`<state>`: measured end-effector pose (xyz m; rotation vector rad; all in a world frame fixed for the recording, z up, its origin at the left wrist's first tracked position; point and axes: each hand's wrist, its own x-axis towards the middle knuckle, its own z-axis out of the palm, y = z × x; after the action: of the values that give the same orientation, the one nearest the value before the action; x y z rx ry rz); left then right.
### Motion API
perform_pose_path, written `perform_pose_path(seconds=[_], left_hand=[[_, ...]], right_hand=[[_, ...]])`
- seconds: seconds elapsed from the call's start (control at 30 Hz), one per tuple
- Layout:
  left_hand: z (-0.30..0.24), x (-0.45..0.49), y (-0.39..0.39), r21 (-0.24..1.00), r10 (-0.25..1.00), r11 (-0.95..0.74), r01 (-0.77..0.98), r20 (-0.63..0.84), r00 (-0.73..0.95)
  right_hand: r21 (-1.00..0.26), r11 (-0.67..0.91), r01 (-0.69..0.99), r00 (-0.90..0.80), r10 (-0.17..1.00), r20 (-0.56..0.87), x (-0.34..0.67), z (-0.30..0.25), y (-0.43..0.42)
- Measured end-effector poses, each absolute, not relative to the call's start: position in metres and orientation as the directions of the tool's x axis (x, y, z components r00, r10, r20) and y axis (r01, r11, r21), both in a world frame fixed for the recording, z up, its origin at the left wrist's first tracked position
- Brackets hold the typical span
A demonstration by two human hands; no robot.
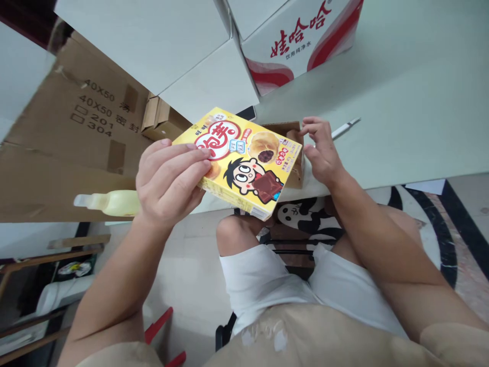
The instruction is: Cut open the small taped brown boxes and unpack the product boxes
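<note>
My left hand (168, 183) is closed around the left end of a yellow snack box (244, 153). The snack box is tilted, with its printed front up: a cartoon child, round puffs and red lettering. Behind and partly under it stands a small brown cardboard box (297, 165), mostly hidden. My right hand (323, 148) has its curled fingers at that cardboard box's right edge and appears to grip it. A slim white tool (346, 128) with a pointed tip, perhaps a knife or pen, lies on the table just right of my right hand.
Large white cartons (214, 76) and a red-and-white water carton (301, 46) stand at the back of the pale table (412, 112). On the left are a big brown carton (76, 137), another small brown box (164, 118) and a pale yellow bottle (114, 203). A dark phone-like object (246, 113) lies behind the snack box.
</note>
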<state>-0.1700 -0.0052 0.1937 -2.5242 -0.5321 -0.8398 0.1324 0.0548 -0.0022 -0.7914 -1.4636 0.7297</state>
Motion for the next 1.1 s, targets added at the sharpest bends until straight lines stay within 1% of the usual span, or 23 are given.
perform_pose_path(seconds=[0.07,0.13,0.17,0.23,0.27,0.3,0.33,0.37,0.4,0.47,0.5,0.53,0.6,0.63,0.67,0.73,0.8,0.83,0.87,0.9,0.97,1.03,1.1], left_hand=[[0.186,-0.182,-0.015,-0.104,0.334,-0.844,0.527,0.666,0.667],[0.181,-0.192,-0.031,0.033,0.434,-0.838,0.544,0.645,0.629],[0.179,-0.194,-0.040,0.061,0.455,-0.841,0.538,0.618,0.641],[0.178,-0.190,-0.061,0.065,0.456,-0.859,0.508,0.549,0.701],[0.178,-0.184,-0.071,0.049,0.435,-0.874,0.483,0.520,0.735],[0.179,-0.177,-0.080,0.023,0.401,-0.892,0.452,0.505,0.764],[0.179,-0.169,-0.088,-0.025,0.344,-0.911,0.413,0.509,0.789],[0.179,-0.161,-0.095,-0.099,0.270,-0.922,0.374,0.526,0.807],[0.177,-0.154,-0.101,-0.182,0.193,-0.923,0.340,0.547,0.814],[0.168,-0.146,-0.107,-0.307,0.072,-0.902,0.305,0.588,0.806],[0.160,-0.146,-0.109,-0.321,0.056,-0.895,0.310,0.609,0.791],[0.151,-0.147,-0.110,-0.299,0.073,-0.895,0.332,0.635,0.769],[0.129,-0.153,-0.111,-0.178,0.171,-0.901,0.395,0.691,0.702],[0.118,-0.157,-0.112,-0.088,0.255,-0.891,0.445,0.714,0.652],[0.106,-0.159,-0.113,0.027,0.364,-0.861,0.508,0.729,0.579],[0.085,-0.161,-0.119,0.333,0.625,-0.718,0.612,0.695,0.355],[0.068,-0.156,-0.129,0.659,0.846,-0.482,0.577,0.522,0.110],[0.061,-0.152,-0.135,0.777,0.914,-0.375,0.505,0.401,0.061],[0.056,-0.148,-0.141,0.854,0.957,-0.287,0.433,0.280,0.081],[0.052,-0.143,-0.147,0.896,0.973,-0.222,0.384,0.178,0.147],[0.051,-0.134,-0.157,0.916,0.957,-0.154,0.370,0.045,0.286],[0.058,-0.127,-0.162,0.897,0.949,-0.142,0.419,0.003,0.316],[0.071,-0.124,-0.159,0.869,0.960,-0.175,0.463,0.045,0.276]], right_hand=[[-0.805,0.585,0.099,0.089,0.800,0.593,0.138,0.006,0.046],[-0.786,0.601,0.143,0.220,0.755,0.618,0.144,0.018,0.030],[-0.776,0.613,0.149,0.291,0.723,0.627,0.146,0.025,0.019],[-0.763,0.637,0.108,0.412,0.670,0.618,0.151,0.039,-0.009],[-0.774,0.632,0.050,0.441,0.681,0.585,0.152,0.045,-0.025],[-0.803,0.595,-0.034,0.424,0.737,0.527,0.153,0.050,-0.042],[-0.846,0.516,-0.135,0.346,0.824,0.448,0.153,0.055,-0.060],[-0.890,0.393,-0.230,0.208,0.913,0.350,0.153,0.059,-0.078],[-0.925,0.244,-0.292,0.035,0.969,0.245,0.152,0.062,-0.095],[-0.956,-0.014,-0.294,-0.271,0.960,0.069,0.147,0.065,-0.126],[-0.961,-0.090,-0.263,-0.355,0.935,0.009,0.143,0.065,-0.138],[-0.964,-0.135,-0.230,-0.397,0.917,-0.033,0.138,0.064,-0.147],[-0.969,-0.168,-0.182,-0.418,0.905,-0.078,0.126,0.060,-0.158],[-0.972,-0.158,-0.173,-0.406,0.911,-0.076,0.120,0.058,-0.160],[-0.977,-0.129,-0.170,-0.375,0.925,-0.057,0.115,0.055,-0.160],[-0.987,-0.028,-0.156,-0.258,0.966,0.013,0.104,0.049,-0.157],[-0.992,0.075,-0.104,-0.125,0.988,0.088,0.096,0.043,-0.153],[-0.991,0.111,-0.068,-0.082,0.990,0.117,0.093,0.039,-0.152],[-0.990,0.138,-0.031,-0.061,0.988,0.139,0.090,0.036,-0.151],[-0.987,0.159,0.000,-0.059,0.986,0.159,0.088,0.034,-0.151],[-0.980,0.195,0.044,-0.080,0.978,0.191,0.087,0.031,-0.152],[-0.968,0.245,0.055,-0.096,0.966,0.239,0.086,0.034,-0.154],[-0.957,0.283,0.054,-0.101,0.956,0.277,0.086,0.043,-0.153]])
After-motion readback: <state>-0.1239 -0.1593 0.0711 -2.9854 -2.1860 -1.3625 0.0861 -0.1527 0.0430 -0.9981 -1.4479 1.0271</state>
